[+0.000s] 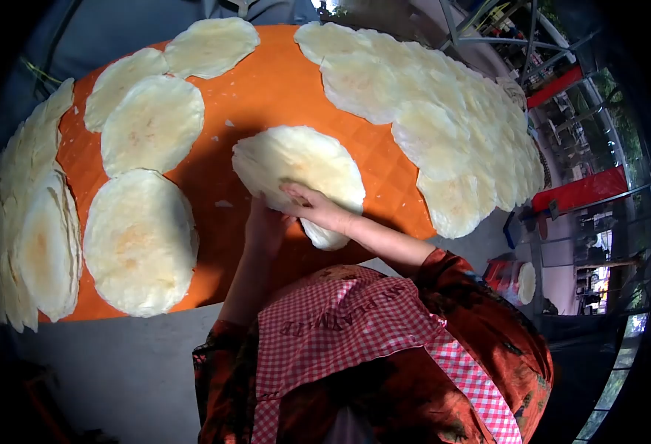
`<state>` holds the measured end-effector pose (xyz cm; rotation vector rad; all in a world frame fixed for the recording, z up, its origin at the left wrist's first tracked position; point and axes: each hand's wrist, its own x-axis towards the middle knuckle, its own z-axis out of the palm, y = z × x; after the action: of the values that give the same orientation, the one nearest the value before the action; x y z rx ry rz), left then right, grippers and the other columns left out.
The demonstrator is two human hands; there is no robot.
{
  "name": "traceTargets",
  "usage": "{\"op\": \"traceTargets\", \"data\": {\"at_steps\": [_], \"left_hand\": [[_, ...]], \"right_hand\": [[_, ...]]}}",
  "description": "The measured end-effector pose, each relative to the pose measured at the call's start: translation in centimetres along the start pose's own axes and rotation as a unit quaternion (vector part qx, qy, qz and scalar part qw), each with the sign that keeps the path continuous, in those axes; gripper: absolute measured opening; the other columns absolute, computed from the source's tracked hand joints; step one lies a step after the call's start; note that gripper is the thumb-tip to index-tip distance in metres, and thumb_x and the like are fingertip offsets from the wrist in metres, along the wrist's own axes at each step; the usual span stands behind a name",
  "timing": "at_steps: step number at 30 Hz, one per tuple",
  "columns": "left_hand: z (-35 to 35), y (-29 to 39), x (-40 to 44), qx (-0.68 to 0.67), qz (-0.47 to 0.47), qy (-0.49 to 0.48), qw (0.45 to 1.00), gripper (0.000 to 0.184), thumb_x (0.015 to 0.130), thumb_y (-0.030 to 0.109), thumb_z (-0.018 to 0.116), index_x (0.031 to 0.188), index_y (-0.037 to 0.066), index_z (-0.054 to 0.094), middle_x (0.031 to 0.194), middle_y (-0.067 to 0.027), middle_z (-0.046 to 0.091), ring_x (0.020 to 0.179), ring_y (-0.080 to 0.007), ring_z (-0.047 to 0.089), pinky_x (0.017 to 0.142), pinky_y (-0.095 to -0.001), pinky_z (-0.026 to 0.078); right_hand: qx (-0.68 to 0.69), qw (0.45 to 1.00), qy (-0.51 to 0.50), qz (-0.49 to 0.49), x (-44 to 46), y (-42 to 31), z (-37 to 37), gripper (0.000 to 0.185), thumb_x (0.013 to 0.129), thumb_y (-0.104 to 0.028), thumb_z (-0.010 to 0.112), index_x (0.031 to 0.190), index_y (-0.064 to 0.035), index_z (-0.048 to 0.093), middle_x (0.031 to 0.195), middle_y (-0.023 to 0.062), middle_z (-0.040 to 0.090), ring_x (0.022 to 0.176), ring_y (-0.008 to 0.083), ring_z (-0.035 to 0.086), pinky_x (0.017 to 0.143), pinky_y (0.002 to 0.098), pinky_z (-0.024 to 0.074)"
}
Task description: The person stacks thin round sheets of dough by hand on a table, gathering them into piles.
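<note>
A round, pale flatbread (pixel 307 159) lies in front of me at the near middle of the orange surface (pixel 266 81), part of it bent down by my right wrist. Whether it is one sheet or several, I cannot tell. At its near edge, my left hand (pixel 268 222) grips it, with some fingers hidden beneath. My right hand (pixel 316 207) rests across the near part, fingers curled against the bread close to my left hand.
Overlapping flatbreads (pixel 444 118) cover the right side. More single flatbreads (pixel 139 240) lie to the left, beside a thick layered pile (pixel 44 244) at the far left edge. Small crumbs dot the orange surface. A red container (pixel 504 277) stands on the floor at right.
</note>
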<state>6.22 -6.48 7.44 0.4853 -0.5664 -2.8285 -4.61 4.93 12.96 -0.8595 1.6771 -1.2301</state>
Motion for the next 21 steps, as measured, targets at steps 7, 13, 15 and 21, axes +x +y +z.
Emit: {"op": "traceTargets", "data": {"at_steps": [7,13,15,21], "left_hand": [[3.0,0.5,-0.2,0.094,0.065,-0.020,0.993,0.045,0.096,0.015,0.039,0.139,0.013,0.029,0.132,-0.0093,0.045,0.120,-0.0229,0.048,0.094,-0.0483,0.046],[2.6,-0.6,1.0,0.154,0.099,0.007,0.983,0.047,0.084,0.003,0.051,0.130,0.005,0.040,0.117,-0.0112,0.054,0.100,-0.0198,0.058,0.076,-0.0329,0.055],[2.7,-0.7,0.8,0.170,0.087,0.107,0.976,0.042,0.081,0.004,0.057,0.123,0.002,0.049,0.105,-0.0109,0.059,0.090,-0.0182,0.061,0.068,-0.0282,0.054],[-8.7,3.1,1.9,0.202,0.126,0.173,0.956,0.031,0.077,0.003,0.061,0.108,-0.001,0.060,0.102,-0.0120,0.062,0.090,-0.0243,0.060,0.083,-0.0361,0.049]], "right_hand": [[0.085,0.996,0.012,-0.017,0.6,-0.9,-0.7,0.050,0.092,-0.015,0.051,0.136,0.0040,0.037,0.125,0.0103,0.052,0.109,0.0176,0.053,0.091,0.0271,0.0439],[-0.079,0.991,0.079,0.071,-0.3,-2.8,0.1,0.037,0.089,-0.006,0.049,0.125,0.0056,0.049,0.117,0.0164,0.059,0.106,0.0216,0.057,0.093,0.0316,0.0441],[-0.331,0.927,0.145,-0.098,-0.2,-1.0,1.1,0.047,0.077,0.002,0.052,0.125,-0.0013,0.054,0.095,0.0213,0.064,0.074,0.0268,0.064,0.074,0.0373,0.0511],[-0.265,0.918,0.267,-0.130,3.9,1.9,-6.1,0.021,0.080,0.001,0.053,0.094,-0.0037,0.068,0.090,0.0165,0.068,0.081,0.0264,0.065,0.075,0.0370,0.0514]]}}
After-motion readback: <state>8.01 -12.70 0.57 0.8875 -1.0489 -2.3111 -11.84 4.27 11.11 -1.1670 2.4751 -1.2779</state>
